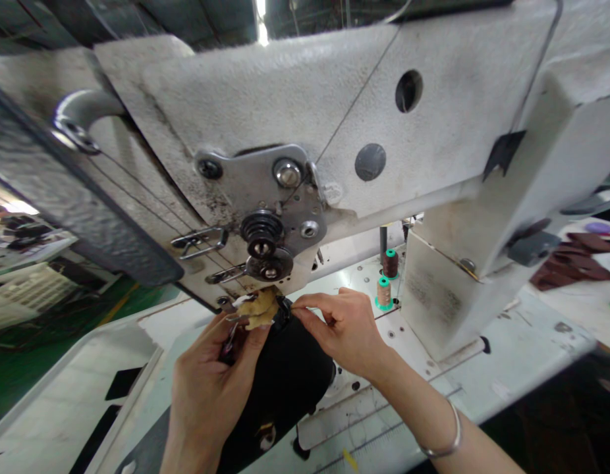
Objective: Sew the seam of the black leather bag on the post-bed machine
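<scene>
Between left and right edges of the tabletop (pixel 527 355), under the sewing machine head (pixel 265 92), left hand (pixel 211 375) pinches the yellowish piece (pixel 259 309), right hand (pixel 349 329) has thumb and finger pressed together beside it, contents unclear; thread (pixel 359 94) already reaches metal plate (pixel 250 178), handling looks unfinished.

The sewing machine (pixel 285 85) runs out past the top, left and right edges. The left hand (pixel 206 388) covers part of the black piece (pixel 290 395) and most of a purplish item (pixel 228 352), perhaps a tool handle. Whatever the right hand (pixel 342 322) pinches is too small to tell. Both forearms (pixel 414 408) are cut off below. Dark things (pixel 26 230) at far left are blurred.
</scene>
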Tool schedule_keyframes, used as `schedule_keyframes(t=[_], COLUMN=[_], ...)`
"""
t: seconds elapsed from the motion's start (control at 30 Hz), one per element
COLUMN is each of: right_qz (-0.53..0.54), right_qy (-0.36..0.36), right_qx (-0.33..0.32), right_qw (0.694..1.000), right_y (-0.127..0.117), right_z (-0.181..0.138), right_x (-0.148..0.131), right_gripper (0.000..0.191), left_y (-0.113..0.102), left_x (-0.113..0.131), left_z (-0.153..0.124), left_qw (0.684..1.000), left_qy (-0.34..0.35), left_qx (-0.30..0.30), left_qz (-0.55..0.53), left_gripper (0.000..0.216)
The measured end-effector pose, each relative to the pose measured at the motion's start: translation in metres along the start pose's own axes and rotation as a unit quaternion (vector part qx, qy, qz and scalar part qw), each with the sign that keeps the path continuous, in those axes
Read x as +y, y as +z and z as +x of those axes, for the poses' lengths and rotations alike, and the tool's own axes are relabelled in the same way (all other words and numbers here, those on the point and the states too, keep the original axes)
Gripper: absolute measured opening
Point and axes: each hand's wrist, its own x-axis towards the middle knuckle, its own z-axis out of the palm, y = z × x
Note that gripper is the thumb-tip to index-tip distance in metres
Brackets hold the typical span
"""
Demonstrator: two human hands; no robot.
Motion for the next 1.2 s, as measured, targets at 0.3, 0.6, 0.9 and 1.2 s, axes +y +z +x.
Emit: schedule_keyframes(t=[0.3,0.6,0.9,1.2], right_qz=[-0.007,-0.014,-0.023,-0.024], right_qy=[-0.005,-0.014,-0.017,-0.017], right_qx=[-0.012,-0.018,-0.024,-0.028], right_qw=[1.0,1.0,0.999,0.999], right_y=[-0.0018,-0.0044,-0.006,-0.0054], right_z=[0.0006,0.0018,0.0029,0.0039], right_x=[0.0001,0.0005,-0.0015,-0.0025], right_gripper=[0.013,0.015,0.017,0.016], left_y=[0.0,0.001,0.0005,0.0004], left_x=[-0.0007,-0.0012,-0.0001,-0.0038], left_z=[-0.001,0.0002,-0.0003,0.0], left_qw=[1.0,1.0,1.0,1.0], left_qy=[-0.004,-0.012,-0.004,-0.006], left_qx=[0.007,0.003,0.005,0.003], left_qz=[-0.002,-0.016,-0.024,-0.025], left_gripper=[0.039,0.036,0.033,0.034])
